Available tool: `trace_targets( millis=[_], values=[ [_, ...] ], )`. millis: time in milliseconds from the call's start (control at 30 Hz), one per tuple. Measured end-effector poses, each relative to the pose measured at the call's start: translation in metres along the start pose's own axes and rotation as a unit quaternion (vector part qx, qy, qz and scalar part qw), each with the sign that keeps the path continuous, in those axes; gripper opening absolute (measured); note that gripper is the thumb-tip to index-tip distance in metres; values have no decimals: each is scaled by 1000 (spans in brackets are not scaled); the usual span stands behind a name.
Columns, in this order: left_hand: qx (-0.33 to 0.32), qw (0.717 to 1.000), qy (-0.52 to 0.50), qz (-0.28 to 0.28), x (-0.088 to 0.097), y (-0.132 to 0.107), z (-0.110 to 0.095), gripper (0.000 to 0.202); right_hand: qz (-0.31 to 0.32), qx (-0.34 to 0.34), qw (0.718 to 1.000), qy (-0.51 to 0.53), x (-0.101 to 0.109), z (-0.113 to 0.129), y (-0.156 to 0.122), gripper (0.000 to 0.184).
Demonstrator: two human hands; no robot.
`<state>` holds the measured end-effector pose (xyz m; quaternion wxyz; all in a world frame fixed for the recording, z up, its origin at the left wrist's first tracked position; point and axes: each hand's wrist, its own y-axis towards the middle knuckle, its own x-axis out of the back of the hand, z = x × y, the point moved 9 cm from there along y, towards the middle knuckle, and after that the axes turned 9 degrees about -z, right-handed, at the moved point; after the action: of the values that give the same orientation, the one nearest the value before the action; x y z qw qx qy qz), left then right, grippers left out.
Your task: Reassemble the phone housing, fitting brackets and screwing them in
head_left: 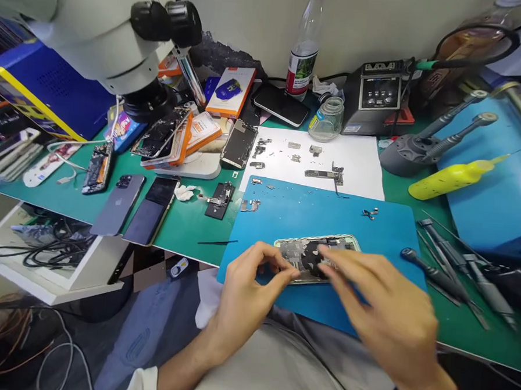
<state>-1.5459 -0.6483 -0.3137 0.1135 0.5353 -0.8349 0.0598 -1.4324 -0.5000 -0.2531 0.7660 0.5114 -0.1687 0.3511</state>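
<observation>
An opened phone housing (293, 252) with a pale green rim lies on the blue mat (347, 214), bare grey and black parts showing inside. My left hand (247, 287) is closed at its left end, thumb and index finger meeting at the near edge. Over the right half is my right hand (389, 309), smeared by motion, its fingertips beside a black piece (311, 257) inside the housing. Whether they hold that piece is unclear. Beyond the housing, a small flex cable part (370, 213) lies on the mat.
White paper (362, 157) behind the mat bears a logic board (322, 174) and small parts. Tweezers and screwdrivers (447, 248) lie right, near a yellow bottle (456, 179). A microscope (98, 35) overhangs the left. Phones (151, 212), a glass jar (327, 118) and a soldering station (373, 96) stand around.
</observation>
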Motion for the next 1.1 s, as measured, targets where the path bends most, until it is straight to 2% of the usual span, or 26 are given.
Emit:
trace_targets(
  millis=[67,167,300,333,400,467,533,600,700,767,933,1033,1100],
  values=[
    [2,1000,-17,-3,-2,3,-1,19,33,19,999,-2,-9,6,3,34],
    [-4,999,-36,-2,-5,5,-2,22,57,32,998,12,-17,9,5,26],
    [-18,999,-39,2,-8,5,-2,24,89,16,995,46,-21,5,2,21],
    [-30,999,-33,5,-8,5,-3,23,91,11,995,44,-22,3,2,20],
    [-94,995,16,7,-6,6,-11,15,80,15,997,5,-22,-2,4,19],
    [-188,976,111,5,-5,5,-22,8,63,35,996,-59,-23,-6,10,19],
    [-255,943,213,19,-9,3,-26,27,58,58,991,-103,-29,-9,15,17],
    [-284,915,282,51,-15,2,-22,42,71,74,988,-117,-37,-12,18,13],
    [-321,882,335,86,-23,-2,-17,50,83,99,984,-125,-44,-13,18,12],
    [-335,870,350,90,-25,-4,-16,52,78,121,982,-125,-45,-11,16,15],
    [-336,870,350,92,-26,-3,-16,53,87,160,974,-133,-47,-4,13,18],
    [-333,870,353,92,-27,-2,-16,54,113,151,971,-145,-50,-6,16,9],
    [-332,867,359,93,-27,-3,-16,54,129,114,976,-133,-51,-12,20,4]
  ],
)
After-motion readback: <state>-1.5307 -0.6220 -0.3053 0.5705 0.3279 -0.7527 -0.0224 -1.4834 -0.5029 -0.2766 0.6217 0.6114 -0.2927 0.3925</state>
